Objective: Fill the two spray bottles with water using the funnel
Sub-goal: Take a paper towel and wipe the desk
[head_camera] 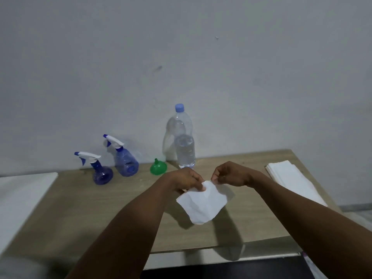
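Evidently the left hand point(187, 181) and right hand point(231, 175) are pinching a crumpled white paper tissue point(203, 204) over the wooden counter point(100, 208), likely for wiping spills. The two translucent blue plastic spray bottles point(102, 174) are standing at ten o'clock, heads on, the green plastic funnel point(158, 168) beside them.

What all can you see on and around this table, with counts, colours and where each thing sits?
spray bottles: two, blue with white trigger heads, back left of the table
funnel: one, green, spout up, between the spray bottles and the water bottle
water bottle: one, clear with blue cap, upright by the wall, partly full
paper stack: one, white, right side of the table
tissue: one, white, held over the middle of the table
flat panel: one, white, far left
table: one, light wood
left hand: pinches the tissue's top edge
right hand: pinches the tissue's top corner
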{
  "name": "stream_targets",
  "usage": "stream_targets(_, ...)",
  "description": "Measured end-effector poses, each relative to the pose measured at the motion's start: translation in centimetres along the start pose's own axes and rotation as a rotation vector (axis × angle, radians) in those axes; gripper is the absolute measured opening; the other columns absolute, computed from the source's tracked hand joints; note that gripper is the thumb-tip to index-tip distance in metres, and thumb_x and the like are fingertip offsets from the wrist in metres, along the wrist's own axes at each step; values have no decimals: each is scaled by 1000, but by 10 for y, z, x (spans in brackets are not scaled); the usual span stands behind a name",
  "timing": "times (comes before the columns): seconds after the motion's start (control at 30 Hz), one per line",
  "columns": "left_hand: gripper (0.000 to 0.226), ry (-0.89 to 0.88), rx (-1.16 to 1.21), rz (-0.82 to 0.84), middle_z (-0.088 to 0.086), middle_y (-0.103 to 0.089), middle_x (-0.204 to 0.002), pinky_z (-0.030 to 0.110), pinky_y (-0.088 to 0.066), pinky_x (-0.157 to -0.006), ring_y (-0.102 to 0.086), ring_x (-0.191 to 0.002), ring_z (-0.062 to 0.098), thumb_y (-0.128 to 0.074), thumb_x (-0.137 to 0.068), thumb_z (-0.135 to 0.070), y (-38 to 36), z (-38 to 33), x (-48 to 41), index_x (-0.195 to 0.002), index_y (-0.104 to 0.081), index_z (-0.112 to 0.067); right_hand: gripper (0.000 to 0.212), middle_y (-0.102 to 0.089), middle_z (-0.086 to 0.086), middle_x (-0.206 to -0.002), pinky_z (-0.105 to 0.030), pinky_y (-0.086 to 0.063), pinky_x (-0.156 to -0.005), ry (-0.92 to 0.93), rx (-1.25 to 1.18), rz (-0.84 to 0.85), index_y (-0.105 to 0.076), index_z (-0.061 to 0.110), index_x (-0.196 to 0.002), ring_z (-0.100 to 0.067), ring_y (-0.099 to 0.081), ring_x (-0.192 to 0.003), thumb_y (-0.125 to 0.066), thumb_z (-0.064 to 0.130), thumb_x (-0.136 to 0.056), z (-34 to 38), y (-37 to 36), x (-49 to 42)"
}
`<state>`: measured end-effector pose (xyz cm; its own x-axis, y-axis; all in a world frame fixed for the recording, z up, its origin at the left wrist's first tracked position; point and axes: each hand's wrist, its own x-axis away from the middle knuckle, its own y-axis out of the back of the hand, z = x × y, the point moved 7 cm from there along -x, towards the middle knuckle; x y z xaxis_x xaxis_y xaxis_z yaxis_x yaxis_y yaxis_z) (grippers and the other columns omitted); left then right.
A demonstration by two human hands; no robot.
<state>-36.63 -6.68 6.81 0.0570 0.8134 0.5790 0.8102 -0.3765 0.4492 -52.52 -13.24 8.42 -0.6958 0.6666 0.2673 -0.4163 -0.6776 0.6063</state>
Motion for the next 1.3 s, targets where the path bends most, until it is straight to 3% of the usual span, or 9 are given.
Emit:
stream_targets(0.1,9,3,-43,-3,-6,-75,-85,31,-55,-77,-68,-85,18,-81,-85,-23,26,26,13,-83,-79,-31,30,-72,-4,-100,-35,-53,-92,-34,-35,-14,-72,12,-105,-16,-63,-91,-61,-3,-82,19,-27,-9)
stream_targets(0.2,9,30,-61,41,-6,-76,-85,34,-56,-83,-68,-88,20,-82,-85,-22,40,51,25,-82,-80,-30,54,-64,2,-123,-31,-48,-100,-31,63,37,-63,29,-130,-16,-58,-113,-64,9,-80,42,-59,-17)
stream_targets(0.37,9,58,-124,68,-4,-75,-92,37,-55,-89,-67,-96,21,-82,-85,-22,62,76,50,-84,-79,-30,11,-70,3,-102,-22,-48,-87,-14,99,47,-74,20,-93,-16,-62,-99,-66,13,-89,71,-92,-26)
stream_targets(0.5,14,61,-153,36,-1,-73,-96,42,-55,-97,-66,-98,22,-77,-88,-17,75,85,66,-89,-77,-31,12,-68,6,-84,-15,-46,-72,9,72,13,-71,18,-83,-5,-58,-78,-64,10,-89,90,-98,-28)
stream_targets(0.67,26,26,-189,-70,4,-76,-110,45,-57,-100,-70,-109,28,-75,-87,-11,93,92,88,-80,-78,-36,27,-69,-3,-83,-25,-51,-72,24,-32,31,-63,21,-106,-14,-61,-76,-69,8,-82,103,-101,-34)
stream_targets(0.8,26,45,-225,-66,0,-72,-107,31,-55,-89,-66,-99,21,-74,-89,-10,90,94,102,-110,-79,-22,51,-66,-1,-95,-25,-49,-82,41,148,182,-59,39,-128,-13,-60,-87,-70,22,-81,115,-115,-37)
stream_targets(1.0,28,70,-249,-95,-2,-71,-104,30,-53,-88,-65,-99,20,-71,-90,-9,92,95,119,-115,-78,-19,2,-72,2,-85,-25,-48,-82,147,83,212,-75,19,-80,-6,-59,-78,-76,20,-79,129,-136,-38)
stream_targets(1.07,26,102,-234,-124,1,-71,-105,35,-57,-92,-67,-102,24,-71,-90,-11,95,105,123,-114,-77,-19,12,-67,2,-80,-23,-48,-73,127,23,187,-67,19,-73,-9,-58,-75,-75,12,-79,130,-135,-38)
stream_targets(1.3,12,130,-105,-274,5,-72,-102,33,-56,-76,-66,-92,23,-74,-90,-17,119,157,140,-85,-75,-27,18,-65,0,-79,-23,-46,-63,122,-99,141,-66,11,-90,-14,-57,-70,-74,5,-75,145,-144,-49)
